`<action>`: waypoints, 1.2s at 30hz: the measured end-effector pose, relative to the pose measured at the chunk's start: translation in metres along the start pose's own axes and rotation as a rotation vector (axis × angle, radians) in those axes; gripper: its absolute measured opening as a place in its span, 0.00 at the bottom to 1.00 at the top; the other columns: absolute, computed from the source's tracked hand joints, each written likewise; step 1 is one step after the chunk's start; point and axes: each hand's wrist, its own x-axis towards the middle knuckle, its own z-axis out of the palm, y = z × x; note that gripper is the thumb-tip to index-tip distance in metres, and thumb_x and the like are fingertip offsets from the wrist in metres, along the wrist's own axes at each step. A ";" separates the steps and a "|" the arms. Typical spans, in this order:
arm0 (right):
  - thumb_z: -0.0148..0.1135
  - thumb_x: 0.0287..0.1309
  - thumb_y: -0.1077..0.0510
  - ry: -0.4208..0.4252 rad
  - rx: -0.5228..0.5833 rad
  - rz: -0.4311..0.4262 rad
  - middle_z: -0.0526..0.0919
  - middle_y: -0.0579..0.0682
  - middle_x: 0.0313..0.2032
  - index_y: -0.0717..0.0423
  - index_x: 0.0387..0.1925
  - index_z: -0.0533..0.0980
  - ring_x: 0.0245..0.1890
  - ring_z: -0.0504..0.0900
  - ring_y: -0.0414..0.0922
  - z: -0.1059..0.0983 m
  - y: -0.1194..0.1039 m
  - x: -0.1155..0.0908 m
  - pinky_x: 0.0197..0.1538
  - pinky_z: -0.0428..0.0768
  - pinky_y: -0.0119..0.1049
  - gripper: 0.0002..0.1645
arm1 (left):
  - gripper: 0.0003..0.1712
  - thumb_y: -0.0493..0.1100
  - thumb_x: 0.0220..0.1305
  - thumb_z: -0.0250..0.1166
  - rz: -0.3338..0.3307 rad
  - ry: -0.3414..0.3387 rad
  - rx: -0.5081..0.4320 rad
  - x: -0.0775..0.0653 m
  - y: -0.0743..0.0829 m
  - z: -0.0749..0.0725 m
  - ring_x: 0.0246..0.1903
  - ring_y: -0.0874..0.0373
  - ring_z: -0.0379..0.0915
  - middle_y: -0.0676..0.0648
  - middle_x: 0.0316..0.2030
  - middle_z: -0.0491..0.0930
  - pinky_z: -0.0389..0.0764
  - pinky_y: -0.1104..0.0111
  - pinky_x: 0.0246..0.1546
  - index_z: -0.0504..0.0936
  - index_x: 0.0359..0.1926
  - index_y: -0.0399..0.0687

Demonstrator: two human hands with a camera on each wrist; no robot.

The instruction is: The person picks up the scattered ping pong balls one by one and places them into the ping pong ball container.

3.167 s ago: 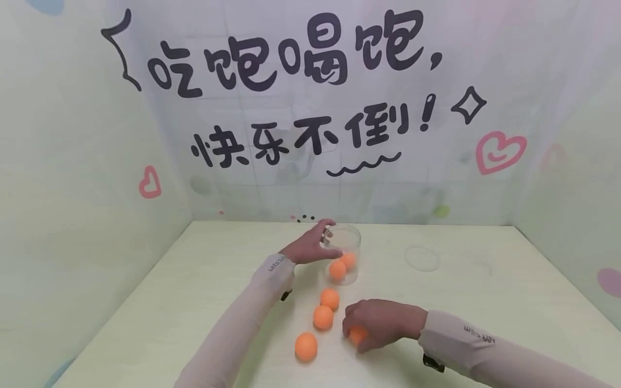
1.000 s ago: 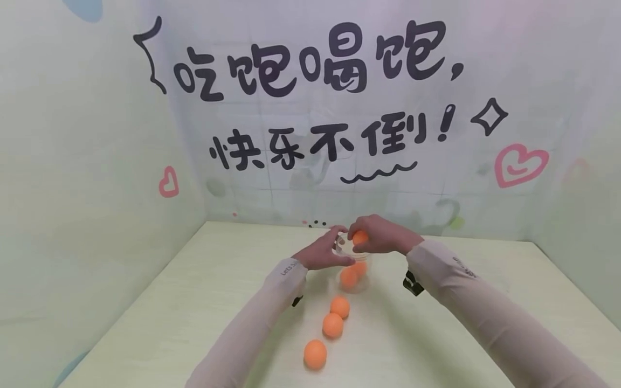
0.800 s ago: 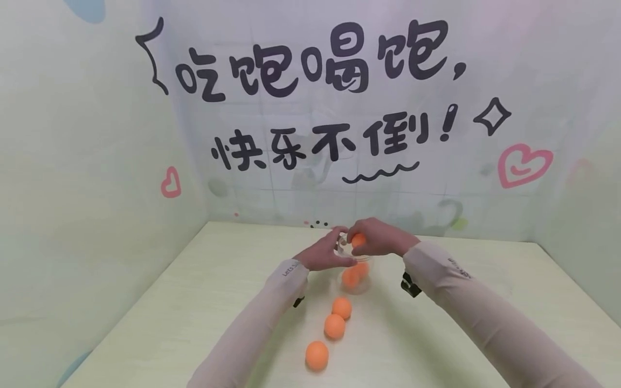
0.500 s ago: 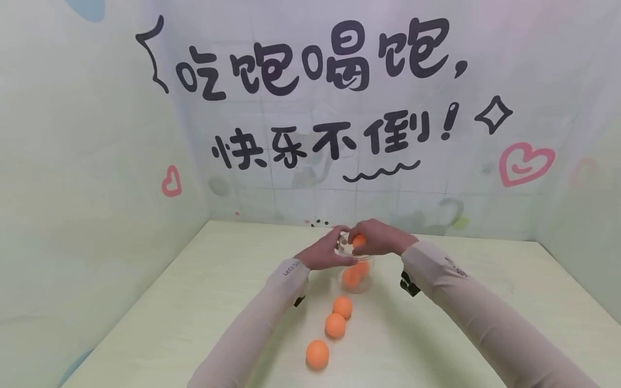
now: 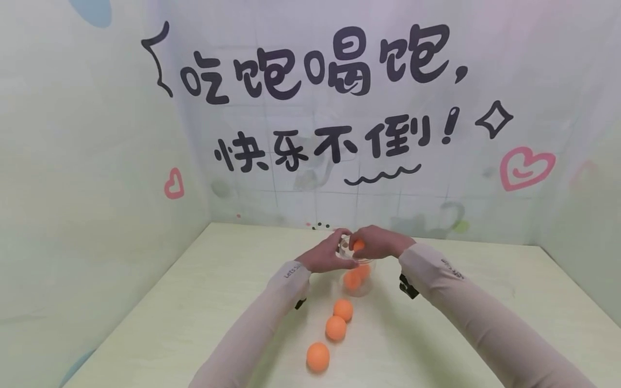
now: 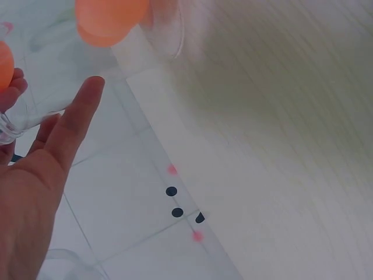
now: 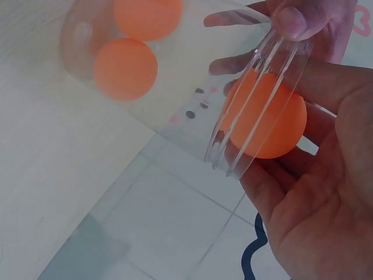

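A clear plastic jar (image 7: pixel 175 76) stands upright on the table with two orange balls (image 7: pixel 125 69) at its bottom. My left hand (image 5: pixel 327 256) grips the jar from the left near its threaded mouth, thumb in front and fingers behind. Above the mouth, my right hand (image 5: pixel 380 242) holds another orange ball (image 7: pixel 268 116) in its fingers. The right wrist view shows this ball within the threaded rim, fingertips reaching into the opening. In the left wrist view, the left index finger (image 6: pixel 78 116) lies along the jar wall.
Three loose orange balls lie in front of the jar: a far ball (image 5: pixel 343 310), a middle ball (image 5: pixel 336 327) close against it, and a near ball (image 5: pixel 317 357). A printed cloth backdrop (image 5: pixel 291 205) rises behind the pale table (image 5: pixel 194 302).
The right hand has carried a ball from the table's front right up to the jar's mouth. Over the last second it sinks slightly into the rim. The left hand keeps its grip.
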 end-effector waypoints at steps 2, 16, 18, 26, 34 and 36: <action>0.62 0.57 0.60 0.002 -0.004 -0.003 0.82 0.50 0.39 0.59 0.43 0.81 0.37 0.76 0.44 0.001 0.000 0.001 0.49 0.75 0.39 0.12 | 0.41 0.55 0.57 0.67 0.000 0.000 -0.001 0.000 0.000 0.000 0.54 0.53 0.68 0.45 0.58 0.68 0.72 0.58 0.56 0.57 0.65 0.51; 0.64 0.56 0.60 -0.021 0.016 0.027 0.83 0.49 0.39 0.59 0.43 0.81 0.37 0.76 0.44 -0.004 0.001 0.005 0.46 0.76 0.38 0.13 | 0.38 0.53 0.58 0.67 0.021 -0.004 -0.011 0.002 -0.002 -0.002 0.51 0.53 0.70 0.45 0.56 0.68 0.73 0.60 0.53 0.58 0.64 0.51; 0.64 0.56 0.60 -0.016 0.011 0.021 0.83 0.49 0.40 0.59 0.44 0.80 0.37 0.76 0.44 -0.004 0.002 0.004 0.47 0.76 0.38 0.13 | 0.38 0.54 0.58 0.66 0.022 -0.005 -0.014 0.003 -0.003 -0.001 0.50 0.54 0.69 0.46 0.56 0.68 0.73 0.61 0.52 0.58 0.64 0.52; 0.65 0.55 0.59 -0.022 0.013 0.007 0.81 0.51 0.36 0.59 0.45 0.80 0.35 0.76 0.44 -0.003 0.005 0.007 0.43 0.77 0.37 0.15 | 0.40 0.53 0.57 0.67 0.028 0.004 0.009 0.007 -0.006 0.000 0.51 0.54 0.69 0.44 0.56 0.68 0.74 0.63 0.51 0.57 0.65 0.51; 0.65 0.56 0.59 -0.019 0.012 0.032 0.81 0.51 0.36 0.59 0.44 0.80 0.36 0.75 0.45 -0.003 0.003 0.006 0.45 0.77 0.39 0.14 | 0.41 0.53 0.57 0.67 0.031 0.001 -0.004 0.007 -0.007 0.001 0.54 0.53 0.68 0.44 0.57 0.67 0.74 0.62 0.52 0.57 0.65 0.50; 0.65 0.56 0.59 -0.018 0.016 0.032 0.82 0.51 0.36 0.59 0.44 0.80 0.36 0.75 0.45 -0.003 0.001 0.006 0.45 0.78 0.39 0.14 | 0.41 0.53 0.57 0.67 0.031 0.002 -0.005 0.007 -0.007 0.001 0.54 0.53 0.68 0.43 0.57 0.67 0.74 0.61 0.53 0.57 0.66 0.51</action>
